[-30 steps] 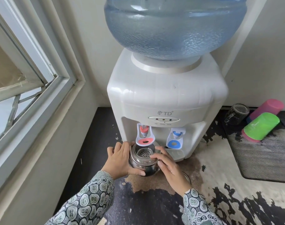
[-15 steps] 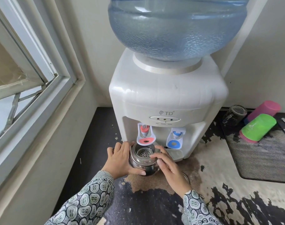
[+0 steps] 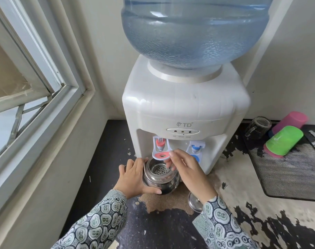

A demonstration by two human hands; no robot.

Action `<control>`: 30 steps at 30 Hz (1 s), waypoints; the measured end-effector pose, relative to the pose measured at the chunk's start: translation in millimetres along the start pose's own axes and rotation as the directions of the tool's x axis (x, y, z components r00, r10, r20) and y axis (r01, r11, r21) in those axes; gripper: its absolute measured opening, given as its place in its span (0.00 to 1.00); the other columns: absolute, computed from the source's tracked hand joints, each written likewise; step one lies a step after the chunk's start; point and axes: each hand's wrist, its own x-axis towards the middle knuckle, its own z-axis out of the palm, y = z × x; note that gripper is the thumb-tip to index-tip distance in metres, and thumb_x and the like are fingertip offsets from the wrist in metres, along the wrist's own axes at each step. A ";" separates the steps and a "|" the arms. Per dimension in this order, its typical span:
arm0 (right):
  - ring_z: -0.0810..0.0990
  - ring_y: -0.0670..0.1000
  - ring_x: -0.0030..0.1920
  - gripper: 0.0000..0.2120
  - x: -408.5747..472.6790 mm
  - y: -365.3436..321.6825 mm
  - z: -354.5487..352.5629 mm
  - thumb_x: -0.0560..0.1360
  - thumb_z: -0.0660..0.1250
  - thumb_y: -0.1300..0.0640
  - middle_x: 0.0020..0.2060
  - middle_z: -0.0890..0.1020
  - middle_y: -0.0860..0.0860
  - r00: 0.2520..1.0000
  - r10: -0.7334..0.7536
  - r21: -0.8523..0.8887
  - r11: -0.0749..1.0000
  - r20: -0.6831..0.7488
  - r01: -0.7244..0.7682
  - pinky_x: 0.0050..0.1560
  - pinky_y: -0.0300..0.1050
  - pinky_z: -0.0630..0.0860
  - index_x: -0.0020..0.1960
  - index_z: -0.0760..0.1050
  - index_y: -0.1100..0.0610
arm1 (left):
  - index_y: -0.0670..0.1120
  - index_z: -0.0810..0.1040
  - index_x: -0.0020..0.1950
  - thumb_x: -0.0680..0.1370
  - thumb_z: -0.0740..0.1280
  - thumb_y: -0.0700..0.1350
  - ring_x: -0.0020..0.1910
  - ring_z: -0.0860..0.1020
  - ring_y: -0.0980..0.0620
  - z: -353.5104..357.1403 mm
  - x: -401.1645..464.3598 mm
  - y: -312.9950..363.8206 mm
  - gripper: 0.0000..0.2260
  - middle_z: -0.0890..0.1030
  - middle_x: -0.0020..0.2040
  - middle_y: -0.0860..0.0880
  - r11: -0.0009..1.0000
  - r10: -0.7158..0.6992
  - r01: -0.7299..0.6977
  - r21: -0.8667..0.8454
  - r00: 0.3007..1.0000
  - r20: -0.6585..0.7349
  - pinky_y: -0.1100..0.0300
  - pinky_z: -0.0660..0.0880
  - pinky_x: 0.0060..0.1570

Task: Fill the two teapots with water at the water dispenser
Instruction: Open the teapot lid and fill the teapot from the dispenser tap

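Observation:
A shiny steel teapot stands lidless under the red tap of the white water dispenser, its perforated strainer showing inside. My left hand grips the teapot's left side. My right hand is raised off the pot, fingertips touching the red tap's lever. The blue tap is partly hidden behind that hand. A steel lid lies on the counter below my right wrist. No water stream is visible. Only one teapot shows.
A big blue water bottle tops the dispenser. To the right, a dark mat holds a green cup, a pink cup and a glass mug. A window frame fills the left. The counter's surface is peeling.
My right hand has lifted from the teapot's rim up to the red tap's lever. My left hand keeps its hold on the teapot.

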 end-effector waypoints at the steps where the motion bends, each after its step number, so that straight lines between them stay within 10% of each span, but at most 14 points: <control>1: 0.75 0.41 0.34 0.25 1.2 -2.6 1.5 0.71 0.57 0.38 0.32 0.78 0.49 1.000 0.012 0.002 1.000 -0.014 -0.012 0.42 0.39 0.72 0.41 0.75 0.60 | 0.48 0.59 0.68 0.49 0.47 0.83 0.49 0.60 0.54 -0.2 0.0 0.2 0.57 0.66 0.55 0.54 1.000 0.004 -0.004 0.008 1.000 -0.006 0.52 0.58 0.52; 17: 0.66 0.38 0.28 0.11 0.7 6.5 6.8 0.77 0.61 0.57 0.28 0.66 0.44 0.997 0.046 -0.003 0.999 -0.062 -0.046 0.33 0.30 0.65 0.37 0.67 0.57 | 0.48 0.59 0.68 0.50 0.50 0.83 0.48 0.59 0.54 -3.1 -1.4 2.2 0.56 0.66 0.55 0.55 1.000 0.007 -0.007 0.003 1.000 -0.001 0.52 0.57 0.51; 30: 0.71 0.46 0.32 0.04 15.6 52.5 14.2 0.75 0.63 0.58 0.29 0.71 0.47 0.991 0.022 -0.393 0.917 -0.132 -0.073 0.35 0.39 0.69 0.48 0.73 0.59 | 0.50 0.57 0.71 0.48 0.48 0.83 0.53 0.64 0.52 -4.0 -2.1 4.0 0.58 0.68 0.58 0.54 1.000 0.006 -0.006 0.000 1.000 -0.003 0.51 0.59 0.54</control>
